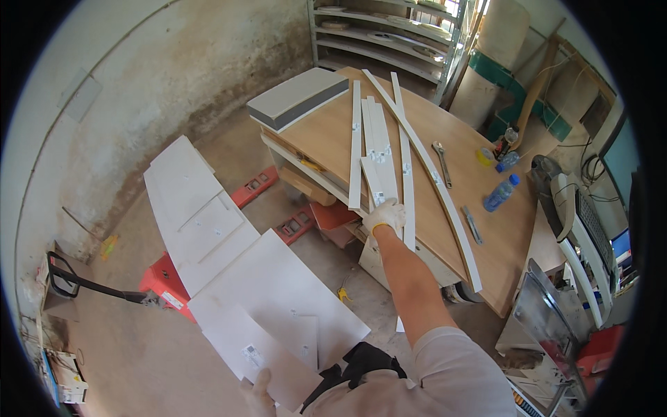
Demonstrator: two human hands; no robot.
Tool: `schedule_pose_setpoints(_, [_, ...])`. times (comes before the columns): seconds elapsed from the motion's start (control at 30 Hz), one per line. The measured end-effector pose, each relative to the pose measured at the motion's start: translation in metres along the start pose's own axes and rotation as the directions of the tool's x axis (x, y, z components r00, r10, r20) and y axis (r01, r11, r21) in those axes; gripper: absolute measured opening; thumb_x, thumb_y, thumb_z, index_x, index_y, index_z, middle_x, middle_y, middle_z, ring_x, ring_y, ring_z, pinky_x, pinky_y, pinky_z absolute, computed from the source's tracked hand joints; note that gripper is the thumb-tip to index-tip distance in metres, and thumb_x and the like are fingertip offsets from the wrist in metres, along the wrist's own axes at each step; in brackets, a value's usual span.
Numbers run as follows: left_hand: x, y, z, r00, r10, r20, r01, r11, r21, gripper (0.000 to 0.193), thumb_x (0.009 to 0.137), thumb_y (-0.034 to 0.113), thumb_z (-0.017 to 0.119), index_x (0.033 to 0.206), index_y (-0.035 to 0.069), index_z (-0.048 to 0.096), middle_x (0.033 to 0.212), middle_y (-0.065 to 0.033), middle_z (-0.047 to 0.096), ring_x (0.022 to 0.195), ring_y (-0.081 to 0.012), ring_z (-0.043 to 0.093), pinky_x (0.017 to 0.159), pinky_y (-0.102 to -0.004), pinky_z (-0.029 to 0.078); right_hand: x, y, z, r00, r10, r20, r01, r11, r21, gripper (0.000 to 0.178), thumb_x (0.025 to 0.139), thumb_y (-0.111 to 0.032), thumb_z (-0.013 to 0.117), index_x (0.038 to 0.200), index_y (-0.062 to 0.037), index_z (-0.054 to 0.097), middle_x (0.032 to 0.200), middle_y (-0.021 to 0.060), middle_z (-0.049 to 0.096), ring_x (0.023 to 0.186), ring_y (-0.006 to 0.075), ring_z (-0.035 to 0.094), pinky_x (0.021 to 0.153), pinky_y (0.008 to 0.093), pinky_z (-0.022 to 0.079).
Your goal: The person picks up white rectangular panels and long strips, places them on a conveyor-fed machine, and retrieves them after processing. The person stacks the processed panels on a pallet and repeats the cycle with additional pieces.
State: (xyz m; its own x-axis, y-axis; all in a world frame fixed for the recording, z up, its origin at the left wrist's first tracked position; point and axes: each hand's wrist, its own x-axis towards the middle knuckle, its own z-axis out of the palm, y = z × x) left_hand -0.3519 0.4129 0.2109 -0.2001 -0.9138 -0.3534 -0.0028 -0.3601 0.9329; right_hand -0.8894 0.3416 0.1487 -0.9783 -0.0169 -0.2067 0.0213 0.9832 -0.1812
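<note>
My right hand (389, 217), in a pale work glove, reaches to the near edge of a wooden table. Its fingers close round the near end of a short white strip (370, 176), which carries a small label. Beside and under it lie longer white strips (356, 139), several with labels. Low in the view, my left hand (258, 395) holds the edge of a white labelled panel (236, 333); part of that hand is cut off by the frame. This panel is over a stack of larger white panels (306, 278).
The panels rest over a red pallet jack (167, 285) with a black handle. On the wooden table (445, 125) are a grey board stack (299, 97), an adjustable wrench (442, 164), a utility knife (472, 224) and a blue-capped bottle (501, 193). A keyboard (596, 229) stands right; shelves (382, 42) behind.
</note>
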Motion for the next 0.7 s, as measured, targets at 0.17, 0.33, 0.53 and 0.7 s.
schedule_pose_setpoints(0.17, [-0.008,0.005,0.006,0.999,-0.003,0.036,0.003,1.0,0.007,0.061,0.095,0.022,0.075,0.141,-0.015,0.059,0.128,-0.017,0.07,0.112,-0.0255,0.069,0.099,-0.0393,0.054,-0.029,0.052,-0.032,0.96,-0.226,0.164,0.131,0.884,0.448,0.077,0.074,-0.036,0.089,0.134,0.0023,0.059,0.117,0.0189,0.071,0.109,0.0311,0.071,0.096,0.044,0.059])
schedule_pose_setpoints(0.33, [0.003,0.008,0.0,0.989,0.02,0.147,-0.039,0.991,0.128,0.051,0.096,0.02,0.072,0.134,-0.015,0.065,0.126,-0.0177,0.073,0.109,-0.0267,0.07,0.099,-0.0406,0.054,-0.09,0.152,-0.065,0.69,-0.577,0.437,-0.425,0.165,0.89,0.048,0.084,-0.022,0.084,0.121,0.0047,0.068,0.1,0.0169,0.075,0.086,0.0244,0.074,0.072,0.042,0.063])
schedule_pose_setpoints(0.53, [0.037,0.022,0.018,0.87,0.013,0.492,-0.133,0.969,0.209,0.053,0.097,0.021,0.073,0.134,-0.016,0.063,0.122,-0.0162,0.072,0.107,-0.0253,0.068,0.097,-0.0394,0.054,-0.245,0.306,-0.067,0.677,-0.675,0.295,-0.325,0.085,0.942,0.07,0.081,-0.023,0.084,0.142,0.0025,0.061,0.114,0.0074,0.073,0.102,0.0185,0.07,0.093,0.0344,0.058])
schedule_pose_setpoints(0.7, [0.034,0.03,0.071,0.569,0.006,0.822,-0.201,0.971,0.132,0.061,0.095,0.027,0.076,0.138,-0.013,0.063,0.122,-0.0158,0.072,0.105,-0.0262,0.069,0.096,-0.0375,0.054,-0.383,0.441,-0.114,0.809,-0.55,0.209,-0.044,0.297,0.954,0.085,0.076,-0.031,0.089,0.148,-0.0002,0.056,0.124,0.0055,0.066,0.113,0.016,0.061,0.102,0.0322,0.051])
